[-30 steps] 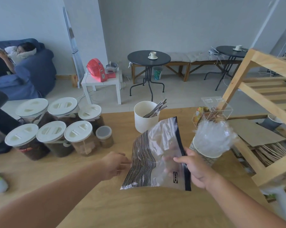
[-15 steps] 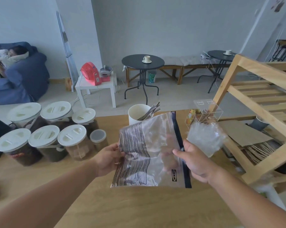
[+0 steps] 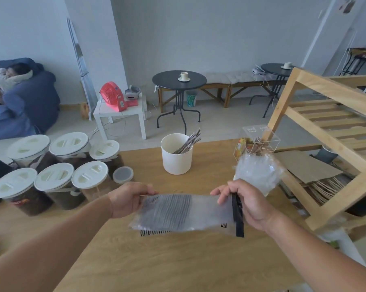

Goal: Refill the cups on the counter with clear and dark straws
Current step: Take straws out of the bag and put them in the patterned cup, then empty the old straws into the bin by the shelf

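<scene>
I hold a clear zip bag point(image 3: 184, 212) of dark straws level over the wooden counter point(image 3: 167, 260). My left hand point(image 3: 127, 200) grips its closed end. My right hand point(image 3: 244, 204) pinches the black zip edge. Behind the bag stands a white cup point(image 3: 176, 157) with a few dark straws point(image 3: 187, 142) leaning right. A second cup, mostly hidden behind my right hand, is packed with clear straws point(image 3: 258, 172).
Several lidded jars point(image 3: 57, 178) crowd the counter's left side. A wire basket point(image 3: 256, 144) sits by the clear straws. A wooden rack point(image 3: 333, 148) rises at the right, with cardboard and paper straws on its lower shelf. A person lies on a blue sofa far left.
The bag has swung from upright to lying flat and lower. My left hand moved in and took hold of its closed end. The view tilted down slightly.
</scene>
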`<state>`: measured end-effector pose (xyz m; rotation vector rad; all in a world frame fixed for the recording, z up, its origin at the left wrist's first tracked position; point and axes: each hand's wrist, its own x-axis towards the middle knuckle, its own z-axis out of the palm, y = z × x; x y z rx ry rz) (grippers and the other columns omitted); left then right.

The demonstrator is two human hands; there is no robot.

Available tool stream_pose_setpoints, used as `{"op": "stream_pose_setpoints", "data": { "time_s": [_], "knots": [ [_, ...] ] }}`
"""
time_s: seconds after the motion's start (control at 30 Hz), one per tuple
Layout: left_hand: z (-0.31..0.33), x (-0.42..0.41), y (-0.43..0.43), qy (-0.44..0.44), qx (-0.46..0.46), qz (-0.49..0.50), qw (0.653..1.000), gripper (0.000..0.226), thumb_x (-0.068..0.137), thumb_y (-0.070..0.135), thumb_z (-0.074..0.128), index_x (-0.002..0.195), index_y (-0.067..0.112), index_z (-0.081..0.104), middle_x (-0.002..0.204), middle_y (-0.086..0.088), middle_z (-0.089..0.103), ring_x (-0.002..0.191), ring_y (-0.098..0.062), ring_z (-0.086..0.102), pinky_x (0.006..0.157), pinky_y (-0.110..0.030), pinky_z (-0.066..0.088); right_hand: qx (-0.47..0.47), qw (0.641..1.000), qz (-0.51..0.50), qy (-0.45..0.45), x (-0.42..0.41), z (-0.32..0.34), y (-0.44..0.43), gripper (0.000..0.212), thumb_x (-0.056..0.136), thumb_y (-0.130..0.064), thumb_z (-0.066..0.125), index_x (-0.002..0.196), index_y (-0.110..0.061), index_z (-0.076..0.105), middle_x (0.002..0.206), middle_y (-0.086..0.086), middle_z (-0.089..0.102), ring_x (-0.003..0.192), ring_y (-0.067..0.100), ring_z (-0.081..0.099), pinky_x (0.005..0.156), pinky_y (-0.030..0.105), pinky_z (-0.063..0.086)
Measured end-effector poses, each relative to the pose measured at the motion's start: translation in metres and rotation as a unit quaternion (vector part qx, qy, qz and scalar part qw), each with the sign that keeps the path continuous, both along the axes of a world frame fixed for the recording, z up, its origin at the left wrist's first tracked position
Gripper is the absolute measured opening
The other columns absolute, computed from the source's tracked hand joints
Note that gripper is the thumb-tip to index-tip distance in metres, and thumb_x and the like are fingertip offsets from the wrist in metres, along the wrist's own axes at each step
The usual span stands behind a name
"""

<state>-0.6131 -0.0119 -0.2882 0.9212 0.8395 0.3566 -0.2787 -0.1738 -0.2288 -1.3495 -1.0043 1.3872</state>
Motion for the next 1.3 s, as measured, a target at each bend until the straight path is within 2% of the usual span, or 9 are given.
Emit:
{"op": "stream_pose_setpoints", "data": {
  "time_s": [0.07, 0.17, 0.23, 0.4, 0.53, 0.8, 1.03, 1.17, 1.3],
  "knots": [
    [0.007, 0.003, 0.0, 0.043, 0.042, -0.097, 0.993, 0.035, 0.088, -0.001, 0.073, 0.121, -0.001, 0.062, 0.11, -0.022, 0.068, 0.103, -0.032, 0.065, 0.091, -0.043, 0.054, -0.003, 0.998, 0.02, -0.066, 0.002, 0.005, 0.001, 0.05, 0.079, -0.053, 0.075, 0.073, -0.003, 0.074, 0.114, 0.014, 0.075, 0.115, 0.033, 0.066, 0.102, 0.044, 0.045],
    [0.022, 0.015, -0.004, 0.194, 0.192, -0.218, 0.937, 0.042, 0.088, -0.008, 0.071, 0.123, 0.015, 0.07, 0.096, -0.009, 0.072, 0.093, -0.021, 0.066, 0.086, -0.033, 0.053, -0.018, 0.982, 0.06, -0.177, 0.005, 0.011, -0.001, 0.022, 0.08, -0.029, 0.091, 0.101, -0.031, 0.083, 0.118, 0.007, 0.072, 0.117, 0.031, 0.068, 0.106, 0.04, 0.055],
    [0.034, 0.027, -0.009, 0.281, 0.303, -0.273, 0.869, 0.034, 0.089, -0.002, 0.07, 0.108, 0.026, 0.076, 0.099, -0.003, 0.075, 0.095, -0.017, 0.069, 0.092, -0.03, 0.056, -0.052, 0.963, 0.108, -0.243, 0.009, 0.012, -0.006, 0.058, 0.083, -0.02, 0.089, 0.127, -0.052, 0.069, 0.125, -0.004, 0.063, 0.116, 0.027, 0.069, 0.101, 0.036, 0.059],
    [0.058, 0.073, -0.035, 0.344, 0.394, -0.384, 0.761, 0.024, 0.09, 0.023, 0.063, 0.104, 0.042, 0.07, 0.104, 0.024, 0.07, 0.105, -0.006, 0.067, 0.101, -0.037, 0.054, -0.068, 0.932, 0.073, -0.348, 0.023, 0.012, -0.026, 0.04, 0.088, -0.017, 0.082, 0.118, -0.04, 0.071, 0.124, -0.012, 0.066, 0.1, 0.01, 0.073, 0.083, 0.032, 0.064],
    [0.062, 0.129, -0.064, 0.28, 0.445, -0.386, 0.758, 0.021, 0.092, 0.041, 0.064, 0.113, 0.046, 0.066, 0.104, 0.029, 0.069, 0.1, 0.007, 0.063, 0.093, -0.028, 0.053, -0.076, 0.914, 0.049, -0.396, 0.043, 0.019, -0.051, 0.029, 0.087, -0.021, 0.084, 0.105, -0.042, 0.075, 0.115, -0.021, 0.071, 0.097, 0.007, 0.074, 0.082, 0.029, 0.062],
    [0.04, 0.247, -0.124, 0.2, 0.497, -0.441, 0.72, 0.027, 0.104, 0.042, 0.051, 0.127, 0.035, 0.062, 0.124, 0.012, 0.064, 0.11, -0.009, 0.059, 0.096, -0.03, 0.048, -0.116, 0.883, 0.004, -0.455, 0.118, 0.03, -0.139, 0.021, 0.092, -0.02, 0.078, 0.092, -0.041, 0.077, 0.093, -0.023, 0.074, 0.092, -0.001, 0.068, 0.088, 0.035, 0.058],
    [0.005, 0.343, -0.199, 0.188, 0.524, -0.488, 0.672, 0.026, 0.104, 0.035, 0.046, 0.125, 0.033, 0.061, 0.123, 0.011, 0.064, 0.109, -0.012, 0.057, 0.094, -0.033, 0.048, -0.219, 0.823, -0.054, -0.521, 0.225, 0.013, -0.252, 0.022, 0.098, -0.008, 0.067, 0.105, -0.025, 0.078, 0.108, -0.005, 0.073, 0.1, 0.016, 0.068, 0.089, 0.038, 0.057],
    [-0.011, 0.398, -0.228, 0.186, 0.526, -0.482, 0.676, 0.03, 0.104, 0.024, 0.045, 0.126, 0.028, 0.064, 0.123, 0.007, 0.065, 0.112, -0.014, 0.057, 0.1, -0.033, 0.048, -0.261, 0.775, -0.067, -0.572, 0.289, -0.025, -0.3, 0.024, 0.095, 0.001, 0.06, 0.099, -0.016, 0.077, 0.101, 0.005, 0.074, 0.091, 0.024, 0.065, 0.065, 0.026, 0.04],
    [-0.028, 0.442, -0.247, 0.184, 0.549, -0.459, 0.673, 0.033, 0.102, 0.02, 0.044, 0.127, 0.025, 0.064, 0.125, 0.005, 0.065, 0.112, -0.015, 0.059, 0.093, -0.025, 0.045, -0.288, 0.754, -0.077, -0.586, 0.333, -0.091, -0.317, 0.033, 0.092, 0.0, 0.059, 0.09, -0.03, 0.069, 0.102, 0.008, 0.072, 0.097, 0.031, 0.068, 0.077, 0.034, 0.048]
  ]
}}
